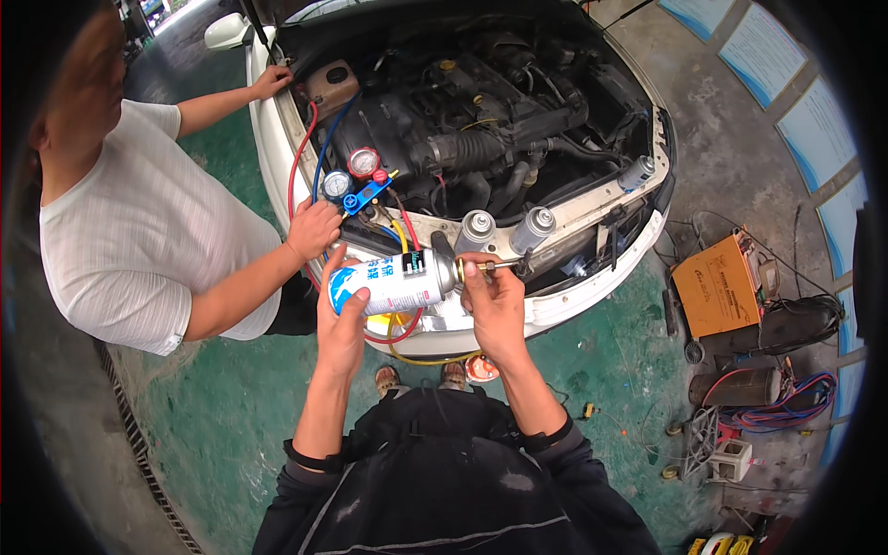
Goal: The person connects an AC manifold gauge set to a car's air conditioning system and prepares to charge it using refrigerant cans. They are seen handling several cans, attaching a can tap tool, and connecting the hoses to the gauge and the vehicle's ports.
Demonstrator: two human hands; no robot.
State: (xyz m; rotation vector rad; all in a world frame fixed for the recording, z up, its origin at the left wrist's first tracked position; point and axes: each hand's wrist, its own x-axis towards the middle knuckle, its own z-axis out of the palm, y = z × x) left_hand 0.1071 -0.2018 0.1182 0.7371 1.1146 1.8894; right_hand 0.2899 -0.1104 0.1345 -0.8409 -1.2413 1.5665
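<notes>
The can lies sideways between both hands, just before the car's front edge: the left hand wraps its base end, the right hand pinches the fitting at its top end. Behind it, two more cans stand side by side on the front edge. To their left the gauge set sits over the engine bay, another person's hand touching it from the left. A box rests on the floor, well right of the car.

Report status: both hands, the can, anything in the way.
Left hand grips can sideways. Right hand on brass fitting at can's top. Co-worker's hand on gauge set close beside.
</notes>
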